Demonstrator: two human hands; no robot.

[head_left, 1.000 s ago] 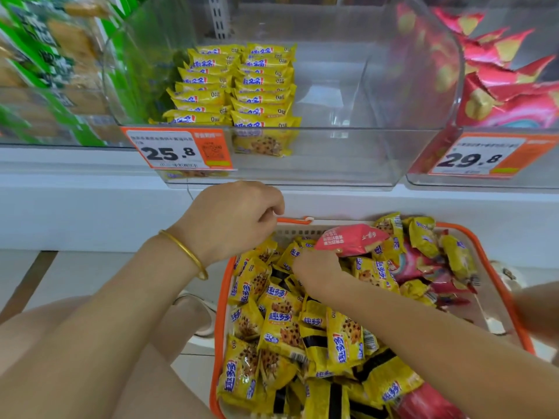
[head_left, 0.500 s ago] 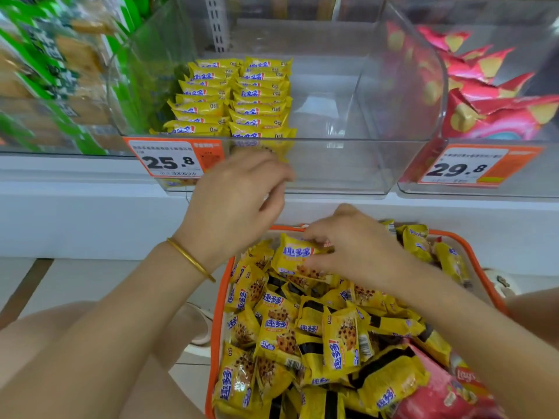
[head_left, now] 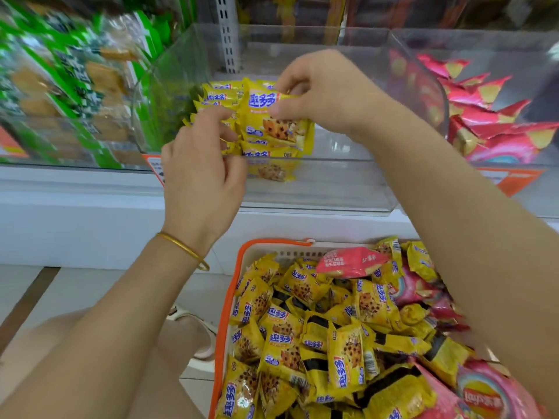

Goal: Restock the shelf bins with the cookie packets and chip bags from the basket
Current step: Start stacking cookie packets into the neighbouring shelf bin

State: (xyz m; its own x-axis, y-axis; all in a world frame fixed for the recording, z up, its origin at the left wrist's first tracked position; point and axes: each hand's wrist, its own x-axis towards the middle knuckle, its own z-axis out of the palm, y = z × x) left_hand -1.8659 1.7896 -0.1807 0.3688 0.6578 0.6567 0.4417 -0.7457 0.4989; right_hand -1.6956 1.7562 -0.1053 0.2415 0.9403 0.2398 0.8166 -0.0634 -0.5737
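Note:
My right hand (head_left: 326, 92) pinches the top edge of a yellow cookie packet (head_left: 275, 125) and holds it upright inside the clear middle bin (head_left: 332, 182), against the stacked yellow packets (head_left: 220, 93). My left hand (head_left: 199, 170), with a gold bangle on the wrist, has its curled fingertips pinching the packet's lower left edge. Below stands the orange-rimmed basket (head_left: 227, 313), heaped with yellow cookie packets (head_left: 302, 343), a pink chip bag (head_left: 351, 261) on top and another pink bag (head_left: 484, 394) at the lower right.
The middle bin's right half holds nothing. The right-hand bin (head_left: 423, 95) holds red and pink chip bags (head_left: 490, 116). A bin of green packets (head_left: 75, 86) stands at the left. Orange price tags hang on the bin fronts. My knees are by the basket.
My right hand lifted a cookie packet out of the basket and up into the middle bin. My left hand rose from the bin's front to the packet's left edge.

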